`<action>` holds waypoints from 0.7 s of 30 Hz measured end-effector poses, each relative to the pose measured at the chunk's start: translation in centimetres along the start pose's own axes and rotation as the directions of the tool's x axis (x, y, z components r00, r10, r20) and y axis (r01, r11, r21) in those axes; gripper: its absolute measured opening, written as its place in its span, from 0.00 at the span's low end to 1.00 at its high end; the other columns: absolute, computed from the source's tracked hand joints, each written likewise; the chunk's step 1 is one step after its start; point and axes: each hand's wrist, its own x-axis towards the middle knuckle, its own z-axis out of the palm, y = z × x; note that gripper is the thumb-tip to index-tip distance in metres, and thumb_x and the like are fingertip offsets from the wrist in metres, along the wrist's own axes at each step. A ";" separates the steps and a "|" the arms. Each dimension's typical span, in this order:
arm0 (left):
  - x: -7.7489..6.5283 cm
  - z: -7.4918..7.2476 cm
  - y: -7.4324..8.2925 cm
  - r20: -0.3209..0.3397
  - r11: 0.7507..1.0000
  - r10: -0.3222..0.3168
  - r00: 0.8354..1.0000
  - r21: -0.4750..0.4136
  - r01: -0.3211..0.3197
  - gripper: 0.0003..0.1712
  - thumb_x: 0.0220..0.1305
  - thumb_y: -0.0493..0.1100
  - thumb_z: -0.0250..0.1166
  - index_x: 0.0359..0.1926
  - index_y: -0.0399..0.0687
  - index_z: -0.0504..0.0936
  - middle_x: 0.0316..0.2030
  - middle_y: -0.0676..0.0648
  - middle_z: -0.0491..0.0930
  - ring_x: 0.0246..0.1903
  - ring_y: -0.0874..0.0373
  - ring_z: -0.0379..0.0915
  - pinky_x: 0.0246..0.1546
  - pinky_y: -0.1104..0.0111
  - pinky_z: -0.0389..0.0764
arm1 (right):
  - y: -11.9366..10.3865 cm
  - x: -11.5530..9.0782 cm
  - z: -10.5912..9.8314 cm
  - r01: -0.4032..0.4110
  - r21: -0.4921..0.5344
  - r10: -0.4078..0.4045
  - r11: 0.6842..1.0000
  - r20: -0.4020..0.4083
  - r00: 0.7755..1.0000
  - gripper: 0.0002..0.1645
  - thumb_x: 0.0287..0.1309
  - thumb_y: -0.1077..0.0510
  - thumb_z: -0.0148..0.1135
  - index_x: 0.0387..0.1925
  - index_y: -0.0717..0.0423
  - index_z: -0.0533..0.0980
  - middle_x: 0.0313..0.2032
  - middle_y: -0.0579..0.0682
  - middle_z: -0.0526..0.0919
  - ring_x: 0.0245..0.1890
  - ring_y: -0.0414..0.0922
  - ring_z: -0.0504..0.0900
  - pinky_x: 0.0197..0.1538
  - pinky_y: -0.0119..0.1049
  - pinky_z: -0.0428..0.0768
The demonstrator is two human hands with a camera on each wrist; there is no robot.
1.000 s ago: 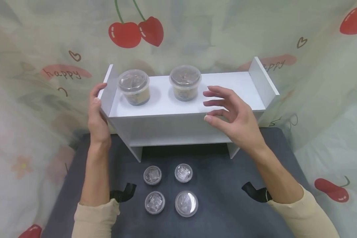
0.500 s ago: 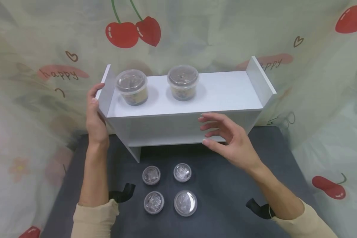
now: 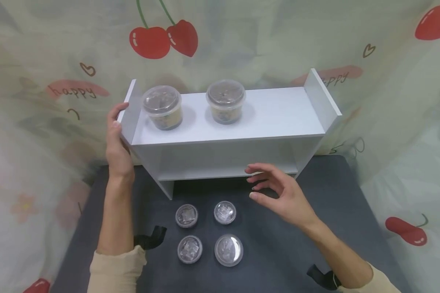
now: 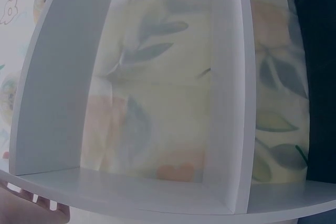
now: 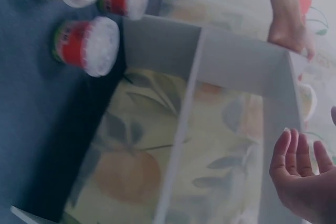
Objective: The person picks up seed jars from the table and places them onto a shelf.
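My left hand (image 3: pixel 120 148) grips the left side panel of a white shelf (image 3: pixel 275 118), fingers behind and thumb at its front edge. Two clear lidded tubs with yellowish contents stand on the top board: one tub (image 3: pixel 165 114) by the left panel, another tub (image 3: pixel 225 108) near the middle. My right hand (image 3: pixel 278 191) is in front of the lower shelf, fingers loosely bent and apart, holding nothing. In the right wrist view red-sided cups (image 5: pixel 79 45) with white lids stand beside the shelf. My left fingers (image 4: pixel 34 203) show below the panel in the left wrist view.
Several small lidded containers sit on the dark table (image 3: pixel 278 260): a far-left cup (image 3: pixel 186 215), a far-right cup (image 3: pixel 225 212), a near-left cup (image 3: pixel 190 249) and a wider tub (image 3: pixel 229 250). A printed cloth (image 3: pixel 260 32) hangs behind and at both sides.
My right hand has come down from beside the middle tub on the top board to in front of the lower shelf. The left hand keeps its grip; the tubs stay put.
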 end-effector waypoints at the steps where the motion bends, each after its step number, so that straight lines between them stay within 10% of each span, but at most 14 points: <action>1: 0.0 0.0 0.0 0.000 1.000 0.002 1.000 -0.004 -0.002 0.25 0.72 0.49 0.41 0.63 0.52 0.73 0.56 0.40 0.71 0.49 0.50 0.67 0.46 0.66 0.66 | 0.3 -0.2 0.1 -0.004 0.001 0.004 1.000 0.002 1.000 0.36 0.54 0.75 0.67 0.64 0.60 0.70 0.58 0.60 0.76 0.53 0.52 0.79 0.52 0.39 0.79; 21: -0.1 0.2 0.4 0.011 1.000 -0.022 1.000 -0.006 0.022 0.26 0.72 0.50 0.38 0.65 0.51 0.71 0.56 0.42 0.69 0.50 0.51 0.65 0.47 0.65 0.64 | 6.1 -5.5 2.9 -0.086 -0.014 0.086 0.996 0.005 0.996 0.36 0.51 0.69 0.73 0.63 0.60 0.71 0.57 0.52 0.79 0.52 0.48 0.81 0.48 0.40 0.81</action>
